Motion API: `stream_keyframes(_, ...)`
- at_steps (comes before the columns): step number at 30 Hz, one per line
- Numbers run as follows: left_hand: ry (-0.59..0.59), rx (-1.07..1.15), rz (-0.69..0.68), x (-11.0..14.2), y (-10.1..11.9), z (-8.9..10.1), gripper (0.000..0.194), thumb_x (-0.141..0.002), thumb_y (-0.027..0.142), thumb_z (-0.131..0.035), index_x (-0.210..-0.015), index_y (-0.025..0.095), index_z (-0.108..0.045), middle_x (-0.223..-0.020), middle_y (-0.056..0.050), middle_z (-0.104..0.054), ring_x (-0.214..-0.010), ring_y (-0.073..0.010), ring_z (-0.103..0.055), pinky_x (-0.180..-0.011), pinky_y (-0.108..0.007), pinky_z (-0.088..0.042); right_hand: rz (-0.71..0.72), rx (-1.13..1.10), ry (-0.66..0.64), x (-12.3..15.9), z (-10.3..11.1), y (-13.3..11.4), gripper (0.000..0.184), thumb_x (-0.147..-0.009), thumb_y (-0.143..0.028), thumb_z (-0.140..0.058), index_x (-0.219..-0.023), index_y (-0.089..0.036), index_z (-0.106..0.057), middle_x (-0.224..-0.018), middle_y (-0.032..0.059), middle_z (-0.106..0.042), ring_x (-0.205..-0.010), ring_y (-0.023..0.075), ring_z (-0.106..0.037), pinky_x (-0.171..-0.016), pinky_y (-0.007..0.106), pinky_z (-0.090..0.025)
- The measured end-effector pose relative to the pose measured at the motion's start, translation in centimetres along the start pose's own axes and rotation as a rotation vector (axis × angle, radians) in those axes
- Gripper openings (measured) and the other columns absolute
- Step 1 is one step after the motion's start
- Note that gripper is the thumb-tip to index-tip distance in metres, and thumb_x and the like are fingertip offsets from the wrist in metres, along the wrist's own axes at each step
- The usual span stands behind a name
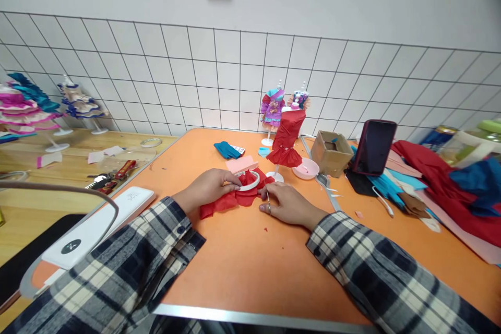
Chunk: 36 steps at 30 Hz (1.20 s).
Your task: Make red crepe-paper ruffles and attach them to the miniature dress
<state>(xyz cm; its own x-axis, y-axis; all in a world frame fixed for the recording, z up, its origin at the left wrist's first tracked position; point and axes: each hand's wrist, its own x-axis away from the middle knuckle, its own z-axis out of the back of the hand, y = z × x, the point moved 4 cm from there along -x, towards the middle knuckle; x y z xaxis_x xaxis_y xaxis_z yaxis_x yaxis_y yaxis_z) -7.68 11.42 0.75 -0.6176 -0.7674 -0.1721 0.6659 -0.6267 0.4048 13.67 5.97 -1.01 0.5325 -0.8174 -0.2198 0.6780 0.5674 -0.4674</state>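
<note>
My left hand (213,187) is closed, thumb and fingers pinching the near left edge of a white ring (253,183) that looks like a roll of tape. Under and inside the ring lies crumpled red crepe paper (223,204), spread on the orange table. At the right edge of this paper my right hand (287,204) is closed, its fingertips drawn together. A thin shiny metal piece shows by its fingers, too small to name. Just behind the hands stands a small dress form in a red paper dress (287,135) on a white base.
A pink bowl (306,168), a cardboard box (332,152) and an upright phone (374,146) stand to the right. Teal folded paper (227,150) lies behind. More dressed forms (273,107) are by the wall. A white power bank-like device (102,224) lies left.
</note>
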Motion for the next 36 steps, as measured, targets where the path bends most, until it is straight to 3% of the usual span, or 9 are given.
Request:
stream_keyframes(7, -0.072, -0.333, -0.116, 0.4, 2.6, -0.5, 0.023, -0.090, 0.030, -0.052, -0.093, 0.028, -0.075, -0.099, -0.002, -0.074, -0.084, -0.0190, -0.067, -0.065, -0.025, -0.041, 0.015, -0.051, 0.002, 0.3, 0.4, -0.5, 0.017, -0.082, -0.033, -0.066, -0.091, -0.021, -0.059, -0.101, 0.0037, -0.064, -0.093, 0.0197, -0.058, -0.077, 0.031, -0.041)
stream_keyframes(12, 0.061, -0.305, -0.098, 0.6, 2.5, 0.9, 0.028, -0.088, 0.041, -0.056, -0.107, 0.025, -0.068, -0.109, -0.005, -0.070, -0.092, -0.0212, -0.066, -0.072, -0.027, -0.045, -0.026, -0.072, 0.174, 1.7, 1.6, -0.9, 0.014, -0.081, -0.031, -0.066, -0.090, -0.022, -0.062, -0.096, 0.0032, -0.068, -0.091, 0.0204, -0.060, -0.078, 0.033, -0.043)
stream_keyframes(14, 0.140, -0.290, -0.069, 0.7, 2.4, 1.7, 0.028, -0.089, 0.043, -0.054, -0.101, 0.022, -0.067, -0.104, -0.006, -0.070, -0.087, -0.0210, -0.065, -0.072, -0.028, -0.045, -0.082, -0.135, 0.233, 2.5, 2.0, -0.7, 0.012, -0.082, -0.031, -0.064, -0.089, -0.022, -0.063, -0.094, 0.0034, -0.069, -0.088, 0.0200, -0.062, -0.078, 0.033, -0.044)
stream_keyframes(18, 0.264, -0.121, 0.041, 0.7, 3.5, 1.5, 0.029, -0.092, 0.043, -0.049, -0.087, 0.020, -0.065, -0.077, -0.002, -0.068, -0.068, -0.0171, -0.062, -0.063, -0.026, -0.042, -0.250, -0.560, 0.225, 3.4, 1.4, 0.0, 0.021, -0.080, -0.038, -0.067, -0.083, -0.021, -0.057, -0.097, 0.0051, -0.069, -0.092, 0.0210, -0.065, -0.078, 0.034, -0.048)
stream_keyframes(21, 0.274, 0.091, 0.066, 0.4, 5.6, -0.7, 0.026, -0.093, 0.040, -0.049, -0.087, 0.020, -0.065, -0.075, 0.000, -0.068, -0.066, -0.0153, -0.059, -0.061, -0.025, -0.041, -0.304, -0.954, 0.145, 3.2, 0.5, -0.6, 0.036, -0.073, -0.046, -0.073, -0.078, -0.020, -0.048, -0.094, 0.0051, -0.067, -0.109, 0.0233, -0.062, -0.083, 0.032, -0.049)
stream_keyframes(23, 0.281, 0.198, 0.052, 0.1, 7.1, -2.2, 0.024, -0.093, 0.037, -0.049, -0.088, 0.019, -0.064, -0.077, 0.000, -0.068, -0.065, -0.0144, -0.058, -0.062, -0.025, -0.042, -0.387, -1.090, 0.121, 3.2, 0.0, -0.9, 0.042, -0.068, -0.047, -0.077, -0.078, -0.021, -0.046, -0.095, 0.0039, -0.065, -0.112, 0.0235, -0.060, -0.076, 0.029, -0.051)
stream_keyframes(29, 0.432, 0.362, 0.105, -1.4, 9.2, -4.0, 0.025, -0.093, 0.039, -0.046, -0.090, 0.020, -0.061, -0.084, -0.003, -0.066, -0.075, -0.0178, -0.060, -0.070, -0.029, -0.046, -0.498, -1.333, 0.040, 3.4, -0.8, -1.6, 0.051, -0.058, -0.038, -0.085, -0.081, -0.022, -0.043, -0.089, -0.0019, -0.060, -0.093, 0.0175, -0.061, -0.064, 0.027, -0.053)
stream_keyframes(33, 0.545, 0.498, 0.127, -2.1, 9.7, -3.9, 0.026, -0.095, 0.041, -0.041, -0.094, 0.020, -0.057, -0.092, -0.004, -0.066, -0.087, -0.0190, -0.062, -0.078, -0.030, -0.048, -0.443, -1.348, 0.178, 3.1, -0.2, -0.7, 0.053, -0.047, -0.025, -0.088, -0.072, -0.020, -0.041, -0.070, -0.0078, -0.051, -0.065, 0.0082, -0.053, -0.062, 0.022, -0.047)
stream_keyframes(36, 0.555, 0.665, 0.141, -2.0, 9.4, -3.9, 0.035, -0.091, 0.048, -0.048, -0.112, 0.021, -0.053, -0.112, -0.008, -0.063, -0.092, -0.0188, -0.062, -0.080, -0.031, -0.049, -0.402, -1.250, 0.286, 3.0, 1.1, 0.5, 0.048, -0.051, -0.025, -0.084, -0.070, -0.019, -0.041, -0.065, -0.0084, -0.050, -0.062, 0.0071, -0.049, -0.060, 0.020, -0.041)
